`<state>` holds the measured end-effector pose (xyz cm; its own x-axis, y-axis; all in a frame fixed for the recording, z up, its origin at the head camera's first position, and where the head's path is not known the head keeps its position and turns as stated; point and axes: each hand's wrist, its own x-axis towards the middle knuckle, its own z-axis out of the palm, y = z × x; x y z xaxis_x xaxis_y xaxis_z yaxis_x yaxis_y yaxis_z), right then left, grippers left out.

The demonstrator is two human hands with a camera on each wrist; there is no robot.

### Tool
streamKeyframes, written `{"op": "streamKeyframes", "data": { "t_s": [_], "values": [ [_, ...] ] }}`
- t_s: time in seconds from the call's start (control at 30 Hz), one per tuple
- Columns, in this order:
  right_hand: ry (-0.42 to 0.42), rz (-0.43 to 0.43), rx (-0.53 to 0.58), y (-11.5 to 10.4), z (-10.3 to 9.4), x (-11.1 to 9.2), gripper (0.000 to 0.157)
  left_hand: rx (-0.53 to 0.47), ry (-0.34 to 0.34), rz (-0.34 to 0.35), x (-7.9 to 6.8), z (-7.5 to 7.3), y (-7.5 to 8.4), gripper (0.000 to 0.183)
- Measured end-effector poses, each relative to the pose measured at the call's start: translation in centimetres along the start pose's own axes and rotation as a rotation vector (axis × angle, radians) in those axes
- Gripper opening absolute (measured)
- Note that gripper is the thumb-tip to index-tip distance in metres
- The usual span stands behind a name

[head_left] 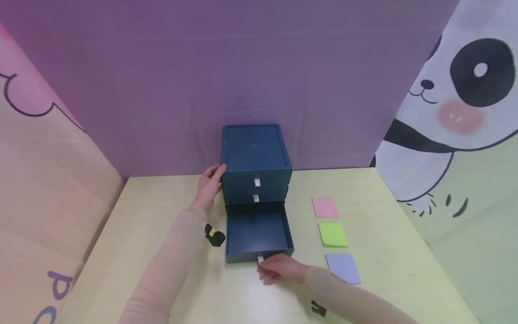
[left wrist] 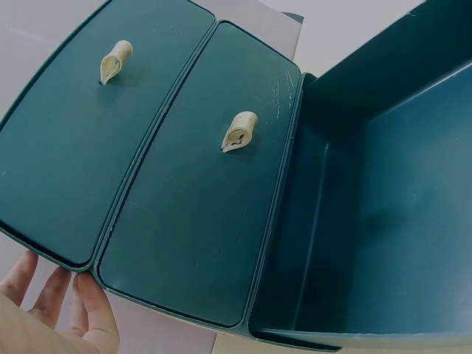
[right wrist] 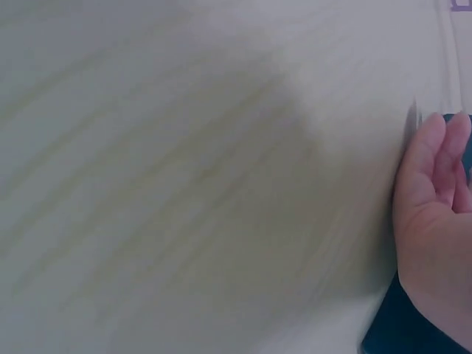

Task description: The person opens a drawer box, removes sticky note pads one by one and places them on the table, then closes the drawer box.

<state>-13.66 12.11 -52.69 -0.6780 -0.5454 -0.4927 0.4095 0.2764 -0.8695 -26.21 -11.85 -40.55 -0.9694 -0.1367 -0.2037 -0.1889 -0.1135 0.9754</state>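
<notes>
A dark blue desktop drawer cabinet (head_left: 254,148) stands against the purple backdrop. Its bottom drawer (head_left: 259,228) is pulled far out, with a bare interior. The two upper drawers are closed, each with a small looped pull tab (left wrist: 240,133) on its front. My left hand (head_left: 209,186) rests on the cabinet's left side, fingertips (left wrist: 92,291) at its edge. At the front of the extended drawer, my right hand (head_left: 283,267) pinches the white pull tab (head_left: 261,259). In the right wrist view that hand (right wrist: 435,214) appears at the right edge, the tab hidden.
To the right of the drawer lie a pink sticky-note pad (head_left: 325,207), a green pad (head_left: 333,234) and a lilac pad (head_left: 344,268) in a column. The pale wooden table (head_left: 154,202) meets printed fabric walls, one showing a panda (head_left: 465,99).
</notes>
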Motion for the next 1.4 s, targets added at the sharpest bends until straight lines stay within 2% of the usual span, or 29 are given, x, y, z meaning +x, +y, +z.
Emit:
{"op": "streamKeyframes", "data": {
  "t_s": [0.27, 0.5, 0.77, 1.2, 1.4],
  "values": [
    [0.094, -0.052, 0.007, 1.1, 0.9, 0.6, 0.031, 0.003, 0.013, 0.002, 0.0, -0.2, -0.2, 0.057],
    [0.098, -0.07, 0.053, 1.4, 1.0, 0.7, 0.032, 0.014, 0.012, 0.001, 0.1, -0.2, -0.4, 0.058],
    [0.17, -0.118, -0.005, 1.8, 1.8, 0.6, 0.03, 0.019, 0.014, -0.001, 0.1, -0.2, -0.5, 0.057],
    [0.18, -0.109, 0.003, 1.9, 1.3, 1.7, 0.031, 0.029, 0.01, -0.002, 0.0, 0.0, -0.3, 0.058],
    [0.192, -0.121, 0.01, 0.9, 1.3, 2.1, 0.031, 0.027, 0.011, 0.004, 0.1, 0.0, -0.1, 0.057]
  ]
}}
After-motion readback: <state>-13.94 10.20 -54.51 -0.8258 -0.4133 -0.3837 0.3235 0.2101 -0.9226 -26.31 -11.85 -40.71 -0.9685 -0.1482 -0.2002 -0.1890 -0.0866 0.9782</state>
